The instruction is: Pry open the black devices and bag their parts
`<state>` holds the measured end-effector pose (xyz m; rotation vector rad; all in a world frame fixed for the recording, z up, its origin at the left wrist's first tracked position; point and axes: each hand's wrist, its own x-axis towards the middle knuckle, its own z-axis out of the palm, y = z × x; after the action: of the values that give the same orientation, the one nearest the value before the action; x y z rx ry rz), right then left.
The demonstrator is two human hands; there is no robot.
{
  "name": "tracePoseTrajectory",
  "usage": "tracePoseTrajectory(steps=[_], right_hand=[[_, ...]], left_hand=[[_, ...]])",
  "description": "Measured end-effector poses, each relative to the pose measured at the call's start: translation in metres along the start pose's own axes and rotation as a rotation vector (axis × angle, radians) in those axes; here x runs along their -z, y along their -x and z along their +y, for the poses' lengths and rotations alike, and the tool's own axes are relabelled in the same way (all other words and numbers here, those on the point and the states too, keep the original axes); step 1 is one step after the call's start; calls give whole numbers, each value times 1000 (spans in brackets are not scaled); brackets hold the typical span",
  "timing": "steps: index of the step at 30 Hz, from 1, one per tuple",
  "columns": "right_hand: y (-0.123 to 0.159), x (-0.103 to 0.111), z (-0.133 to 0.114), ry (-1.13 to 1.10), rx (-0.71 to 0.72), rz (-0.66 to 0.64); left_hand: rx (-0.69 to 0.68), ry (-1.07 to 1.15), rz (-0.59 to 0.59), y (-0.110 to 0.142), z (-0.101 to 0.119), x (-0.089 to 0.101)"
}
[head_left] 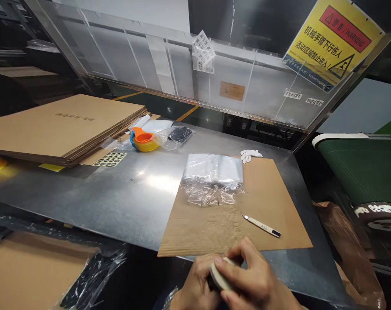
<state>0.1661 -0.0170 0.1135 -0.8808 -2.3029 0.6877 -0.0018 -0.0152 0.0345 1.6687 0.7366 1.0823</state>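
At the front edge of the table my right hand (255, 277) is closed round a pale, off-white object with a rounded edge (219, 277), its thumb lying along the top. My left hand (198, 277) is closed right against it, fingers curled. A small dark patch shows between the hands; I cannot make out what it is. Just beyond them lies a cardboard sheet (263, 189) with a worn, scratched area. On it rest a pen-like craft knife (261, 226) marked A26 and a stack of clear plastic bags (213, 176).
A white glove (250, 155) lies at the sheet's far edge. Left are stacked flat cardboard (63, 125), a sticker sheet (111, 159), an orange and yellow tape dispenser (144, 142) and a bag with a dark item (180, 134). A green conveyor belt (363, 168) stands right.
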Motion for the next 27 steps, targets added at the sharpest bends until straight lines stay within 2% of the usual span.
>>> tracePoseTrajectory(steps=[3, 7, 10, 12, 15, 18, 20, 22, 24, 27], right_hand=[[0, 1, 0, -3, -50, -76], [5, -2, 2, 17, -54, -113], [6, -3, -1, 33, -45, -171], [8, -2, 0, 26, -39, -118], [14, -1, 4, 23, -3, 27], [18, -2, 6, 37, 30, 57], [18, -2, 7, -5, 8, 57], [17, -6, 10, -117, -27, 115], [16, -16, 15, -249, -75, 252], [17, -46, 24, -334, -155, 477]], left_hand=[[31, 34, -14, 6, -2, 0], [151, 7, -115, 9, -5, 0], [182, 28, -153, 8, -6, -4], [192, 26, -140, 8, -4, -5], [197, -16, -161, 6, 1, -3], [169, 5, -179, 3, 7, -1], [198, 109, -154, 1, 10, 0], [278, 255, -114, 2, 9, 0], [378, 468, -46, 2, 6, -1], [491, 906, 164, -1, 1, -6]])
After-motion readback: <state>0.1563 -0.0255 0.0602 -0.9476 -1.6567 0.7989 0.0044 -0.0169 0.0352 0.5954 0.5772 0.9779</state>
